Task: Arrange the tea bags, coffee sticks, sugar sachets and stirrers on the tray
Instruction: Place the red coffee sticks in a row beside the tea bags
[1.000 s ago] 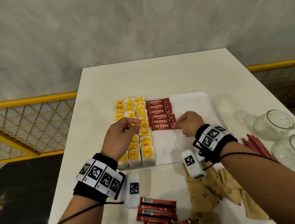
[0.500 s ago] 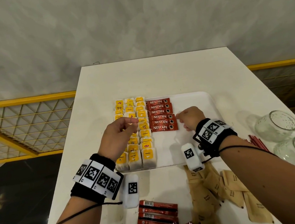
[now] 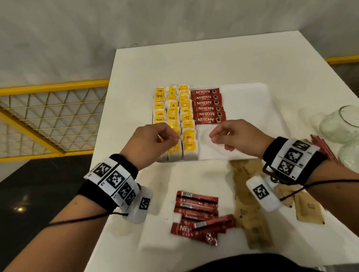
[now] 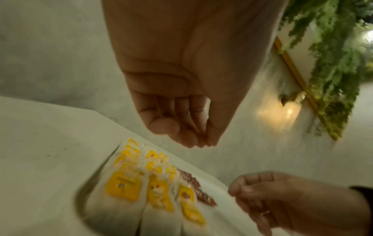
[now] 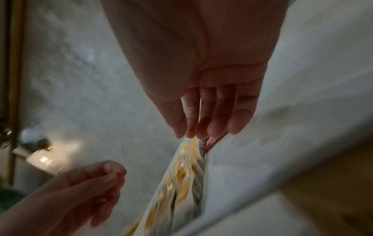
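1. My left hand [image 3: 150, 144] hovers over the near end of the yellow-tagged white tea bags [image 3: 174, 116], three rows on the left of the white rectangular tray [image 3: 257, 104]. Fingers loosely curled, holding nothing.
2. Red Nescafe coffee sticks [image 3: 207, 107] sit stacked right beside them.
3. My right hand [image 3: 239, 137] is over bare tray, fingers relaxed, empty too.
4. Loose red sticks [image 3: 197, 214], brown paper sugar sachets [image 3: 251, 208] and thin red stirrers [image 3: 323, 148] wait on the white desk [image 3: 188, 65].
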Tool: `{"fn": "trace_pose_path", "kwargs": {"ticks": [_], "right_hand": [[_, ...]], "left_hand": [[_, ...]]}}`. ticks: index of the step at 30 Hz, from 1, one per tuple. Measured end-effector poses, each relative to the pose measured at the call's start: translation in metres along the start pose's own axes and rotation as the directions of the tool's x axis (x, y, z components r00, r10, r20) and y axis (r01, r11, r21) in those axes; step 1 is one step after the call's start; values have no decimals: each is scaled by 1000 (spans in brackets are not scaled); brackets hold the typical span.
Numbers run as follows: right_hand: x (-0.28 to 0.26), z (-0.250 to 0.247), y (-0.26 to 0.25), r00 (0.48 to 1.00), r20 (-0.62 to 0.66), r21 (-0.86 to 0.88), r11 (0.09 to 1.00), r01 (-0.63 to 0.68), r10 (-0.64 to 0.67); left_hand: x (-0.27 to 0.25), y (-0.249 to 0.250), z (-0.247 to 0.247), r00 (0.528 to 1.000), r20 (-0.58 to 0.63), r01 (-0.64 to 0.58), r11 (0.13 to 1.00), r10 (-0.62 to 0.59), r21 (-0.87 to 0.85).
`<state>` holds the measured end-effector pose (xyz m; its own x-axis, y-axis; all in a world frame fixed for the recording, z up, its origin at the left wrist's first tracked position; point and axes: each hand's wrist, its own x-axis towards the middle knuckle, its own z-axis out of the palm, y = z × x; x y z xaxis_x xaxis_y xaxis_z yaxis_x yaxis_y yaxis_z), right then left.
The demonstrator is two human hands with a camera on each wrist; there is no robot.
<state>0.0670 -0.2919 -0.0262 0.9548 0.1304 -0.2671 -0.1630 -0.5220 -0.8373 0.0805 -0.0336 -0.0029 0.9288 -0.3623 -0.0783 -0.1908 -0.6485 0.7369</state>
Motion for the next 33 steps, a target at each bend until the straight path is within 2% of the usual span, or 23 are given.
{"fn": "trace_pose_path", "kwargs": {"ticks": [4, 8, 11, 15, 17, 21, 26, 30, 33], "right_hand": [[-29, 23, -2, 973, 217, -179, 977, 113, -72], [-52, 44, -4, 919, 388, -375, 900, 221, -64], [-62, 57, -2, 905, 421, -565, 765, 308, -54], [-67, 69, -2, 906, 419, -677, 642, 359, -64], [-67, 69, -1, 907, 413, -680, 636, 366, -81], [-70, 64, -3, 909, 398, -632, 680, 371, -127], [-77, 66, -4, 868, 496, -702, 588, 402, -1], [-67, 63, -3, 877, 481, -670, 640, 375, -10], [-62, 59, -2, 881, 473, -642, 678, 357, -15]], "left_hand": [[-30, -3, 13, 984, 175, -65, 987, 38, 150], [-54, -1, 35, 930, 366, -131, 941, 8, 312], [-63, 2, 52, 909, 416, -201, 888, 12, 414], [-69, 6, 70, 897, 440, -274, 816, 27, 509], [-70, 6, 74, 899, 437, -284, 790, 23, 543], [-68, 6, 74, 910, 415, -263, 804, 22, 534], [-66, 5, 73, 911, 411, -254, 818, 24, 516], [-59, 2, 72, 905, 421, -147, 882, -63, 448], [-55, -1, 70, 885, 454, -119, 892, -104, 436]]}}
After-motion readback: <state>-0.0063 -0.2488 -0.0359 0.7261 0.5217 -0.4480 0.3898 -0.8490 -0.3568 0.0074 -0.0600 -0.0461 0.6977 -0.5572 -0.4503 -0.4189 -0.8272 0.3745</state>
